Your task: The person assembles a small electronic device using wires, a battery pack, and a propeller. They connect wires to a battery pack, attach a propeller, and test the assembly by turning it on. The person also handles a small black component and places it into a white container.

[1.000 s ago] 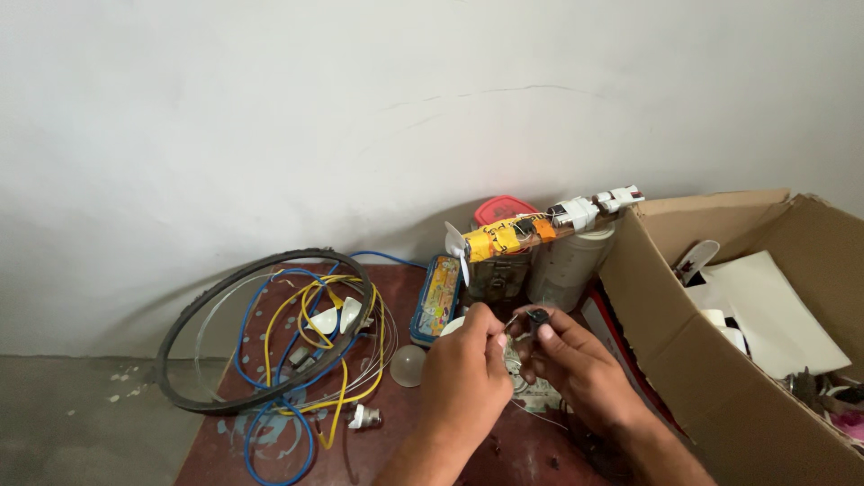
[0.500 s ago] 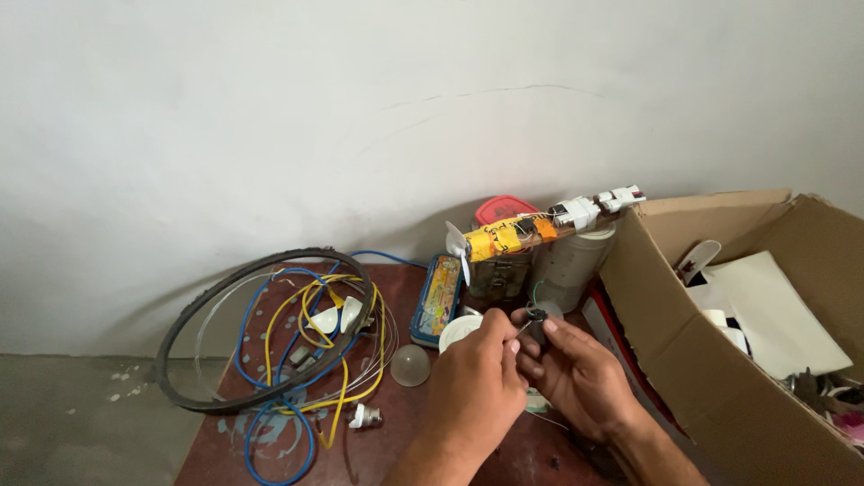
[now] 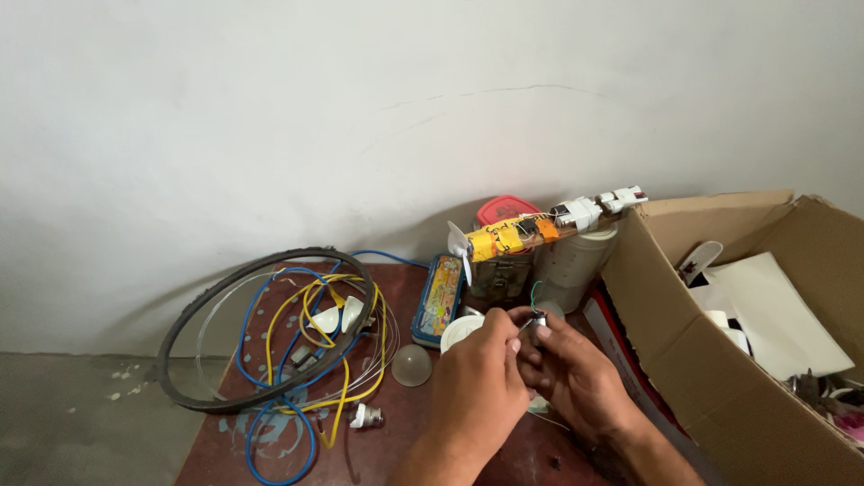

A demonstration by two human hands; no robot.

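Note:
My left hand (image 3: 477,382) and my right hand (image 3: 576,378) meet above a dark red table (image 3: 387,445). Together their fingertips pinch a small metal part (image 3: 537,322) with a thin green wire curling up from it. Under the hands lies a white round piece (image 3: 457,331), partly hidden. A clear dome-shaped bulb cover (image 3: 411,364) rests just left of my left hand.
A black ring with coiled blue and yellow wires (image 3: 297,346) lies at the left. A small bulb base (image 3: 364,417) sits near the front. A blue box (image 3: 438,297), a yellow-taped gadget (image 3: 522,236), a grey jar (image 3: 571,265) and an open cardboard box (image 3: 711,351) stand behind and right.
Both hands have drawn closer together and lifted slightly, now pinching the small metal part between the fingertips; the green wire stands up above them.

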